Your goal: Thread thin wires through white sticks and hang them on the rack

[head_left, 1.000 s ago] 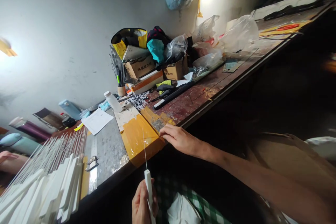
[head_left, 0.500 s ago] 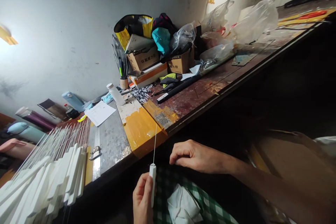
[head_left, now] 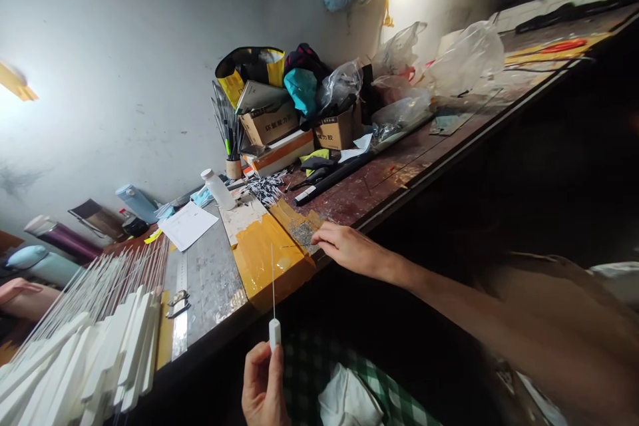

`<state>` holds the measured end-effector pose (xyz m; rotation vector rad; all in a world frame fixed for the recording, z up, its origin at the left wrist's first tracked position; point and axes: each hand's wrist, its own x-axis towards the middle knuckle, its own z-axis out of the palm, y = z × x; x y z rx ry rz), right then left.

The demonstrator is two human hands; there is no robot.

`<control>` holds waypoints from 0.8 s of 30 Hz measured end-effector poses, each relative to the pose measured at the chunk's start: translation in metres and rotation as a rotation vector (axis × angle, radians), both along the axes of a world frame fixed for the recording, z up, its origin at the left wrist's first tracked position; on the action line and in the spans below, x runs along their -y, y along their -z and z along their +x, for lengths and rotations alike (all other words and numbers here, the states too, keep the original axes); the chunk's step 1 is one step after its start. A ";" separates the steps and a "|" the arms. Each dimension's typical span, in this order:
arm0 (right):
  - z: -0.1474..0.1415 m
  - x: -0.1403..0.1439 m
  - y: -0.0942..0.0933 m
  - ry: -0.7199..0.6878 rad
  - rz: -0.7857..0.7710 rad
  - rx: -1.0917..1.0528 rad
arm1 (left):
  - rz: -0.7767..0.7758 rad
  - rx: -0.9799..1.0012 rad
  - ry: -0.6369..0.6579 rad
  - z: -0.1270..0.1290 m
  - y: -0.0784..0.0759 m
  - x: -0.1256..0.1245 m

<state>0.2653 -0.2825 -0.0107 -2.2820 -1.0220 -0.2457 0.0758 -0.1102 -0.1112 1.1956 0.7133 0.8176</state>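
Note:
My left hand (head_left: 263, 386) holds a white stick (head_left: 274, 333) upright by its lower end; a thin wire (head_left: 272, 279) stands out of its top. My right hand (head_left: 347, 249) reaches forward to the bench's front edge, fingertips on a grey gritty patch (head_left: 302, 233) beside the yellow-taped pad (head_left: 264, 257). Whether the fingers pinch something small there is not visible. A row of many similar white sticks with wires (head_left: 90, 339) lies at the lower left.
A metal ruler (head_left: 178, 309) and grey plate (head_left: 210, 279) lie left of the pad. Farther back stand a white bottle (head_left: 217, 190), a paper sheet (head_left: 187, 225), cardboard boxes (head_left: 269, 123), plastic bags (head_left: 464, 56) and black-and-white small parts (head_left: 264, 188). A white cloth (head_left: 347, 403) rests on my lap.
My right hand went from the bench edge back toward my lap, then out again to the gritty patch. The stick in my left hand now shows less above the fingers.

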 end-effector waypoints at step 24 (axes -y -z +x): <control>-0.003 -0.012 0.003 -0.137 -0.324 0.252 | 0.025 -0.054 0.016 0.001 0.006 0.008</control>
